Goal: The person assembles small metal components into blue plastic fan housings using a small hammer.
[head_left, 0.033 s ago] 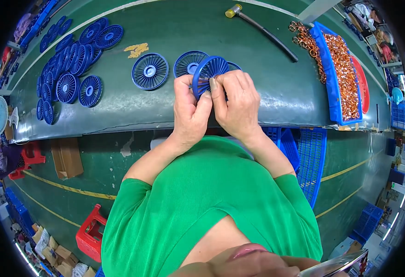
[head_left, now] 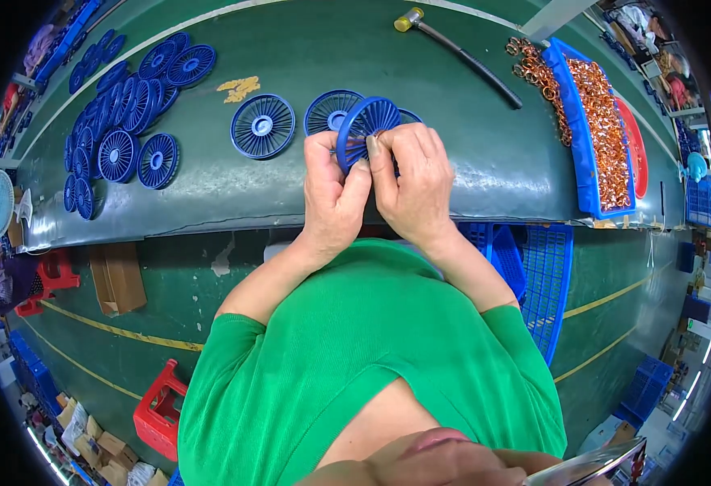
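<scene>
In front of my chest I hold a blue plastic spoked wheel [head_left: 369, 121], tilted up on its edge. My left hand [head_left: 333, 190] is closed on its left rim, thumb and fingers pinching. My right hand [head_left: 410, 178] is closed too, thumb pressed near the hub; a small coppery glint shows there, but the fingers mostly hide it. Behind the held wheel, two similar wheels lie on the green table [head_left: 469, 190], one [head_left: 328, 110] partly covered and another [head_left: 408, 117] mostly hidden by my right hand. A further wheel [head_left: 263, 126] lies flat just to the left.
Many blue wheels [head_left: 119, 154] are heaped at the left. At the right, a blue bin [head_left: 586, 166] holds copper-coloured rings [head_left: 601, 121], more of them spilled beside it, with a red basin [head_left: 632, 146] behind. A yellow-headed mallet [head_left: 465, 55] lies at the far side. A red stool [head_left: 159, 409] stands lower left.
</scene>
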Motion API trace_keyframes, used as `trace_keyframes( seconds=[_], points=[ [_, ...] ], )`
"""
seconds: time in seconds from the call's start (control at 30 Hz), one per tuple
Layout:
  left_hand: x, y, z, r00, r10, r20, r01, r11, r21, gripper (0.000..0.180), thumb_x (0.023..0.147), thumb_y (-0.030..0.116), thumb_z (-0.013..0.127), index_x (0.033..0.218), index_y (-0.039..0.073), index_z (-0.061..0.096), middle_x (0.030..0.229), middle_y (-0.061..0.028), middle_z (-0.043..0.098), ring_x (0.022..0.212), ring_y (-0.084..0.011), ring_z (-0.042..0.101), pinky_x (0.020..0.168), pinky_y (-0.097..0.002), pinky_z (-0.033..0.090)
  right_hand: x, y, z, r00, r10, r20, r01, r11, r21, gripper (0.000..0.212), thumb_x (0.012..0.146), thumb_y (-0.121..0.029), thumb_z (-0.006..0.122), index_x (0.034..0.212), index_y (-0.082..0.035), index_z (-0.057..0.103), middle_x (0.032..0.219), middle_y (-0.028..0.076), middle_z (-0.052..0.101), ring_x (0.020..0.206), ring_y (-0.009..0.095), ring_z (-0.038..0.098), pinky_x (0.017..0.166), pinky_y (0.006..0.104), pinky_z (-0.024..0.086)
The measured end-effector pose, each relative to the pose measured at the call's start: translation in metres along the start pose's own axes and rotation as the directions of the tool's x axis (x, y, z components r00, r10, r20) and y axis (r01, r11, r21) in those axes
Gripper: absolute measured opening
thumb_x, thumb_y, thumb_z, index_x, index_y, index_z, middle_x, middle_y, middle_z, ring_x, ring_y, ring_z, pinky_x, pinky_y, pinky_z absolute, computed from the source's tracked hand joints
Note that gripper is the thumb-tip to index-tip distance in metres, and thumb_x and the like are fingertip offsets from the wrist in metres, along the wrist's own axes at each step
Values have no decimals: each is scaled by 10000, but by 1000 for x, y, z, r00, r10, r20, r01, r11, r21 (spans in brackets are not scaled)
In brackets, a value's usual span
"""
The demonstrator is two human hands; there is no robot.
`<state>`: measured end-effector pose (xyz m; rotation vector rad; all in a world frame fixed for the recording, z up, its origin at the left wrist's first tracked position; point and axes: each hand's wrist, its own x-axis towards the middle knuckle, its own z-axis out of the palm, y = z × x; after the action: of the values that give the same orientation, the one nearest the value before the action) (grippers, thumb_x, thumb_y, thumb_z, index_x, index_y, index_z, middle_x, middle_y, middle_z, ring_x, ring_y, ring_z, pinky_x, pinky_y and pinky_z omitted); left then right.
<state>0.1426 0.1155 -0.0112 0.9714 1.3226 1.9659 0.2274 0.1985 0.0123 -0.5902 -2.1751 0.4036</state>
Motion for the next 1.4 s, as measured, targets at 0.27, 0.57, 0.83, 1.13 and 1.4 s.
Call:
trace_keyframes(
  seconds=[0.27,0.57,0.83,1.13,1.4],
  points=[
    [8,23,-11,889,-316,332,449,747,-491,458,896,53,557,1329,7,415,1237,-106,554,1141,-161,555,919,-327,487,-4,27,-29,984,-176,38,168,972,166,234,780,-228,727,1003,-159,736,1142,8,678,1244,292,487,1083,493,242],
    [-2,-10,14,940,-149,306,169,985,-40,365,907,137,649,1224,9,522,1049,-37,633,952,-91,596,845,-261,487,-36,54,-51,956,74,285,-263,650,713,310,873,-4,601,1180,-15,639,1344,196,520,1304,300,440,1051,391,366],
    [1,-6,38,908,-8,419,-141,936,323,343,863,166,680,1139,20,539,826,-91,669,716,-168,669,644,-306,521,-50,71,-75,971,116,209,-231,685,691,333,833,-4,669,1164,-26,640,1319,254,519,1258,302,494,1013,360,418],
    [1,-16,50,829,-465,310,532,826,-184,277,998,275,503,1174,60,513,992,-18,591,847,-82,575,737,-235,491,-57,57,-60,984,169,-55,-169,986,-1,290,687,-221,808,906,-62,703,1047,70,696,1084,263,624,990,500,408],
    [2,-4,40,757,-464,461,552,831,-70,367,960,228,585,1216,-18,492,1086,-54,609,965,-100,589,849,-255,493,-56,67,-82,987,-148,59,145,988,54,272,713,-265,784,893,-78,705,1059,28,699,1131,224,613,1066,514,331]
  ],
)
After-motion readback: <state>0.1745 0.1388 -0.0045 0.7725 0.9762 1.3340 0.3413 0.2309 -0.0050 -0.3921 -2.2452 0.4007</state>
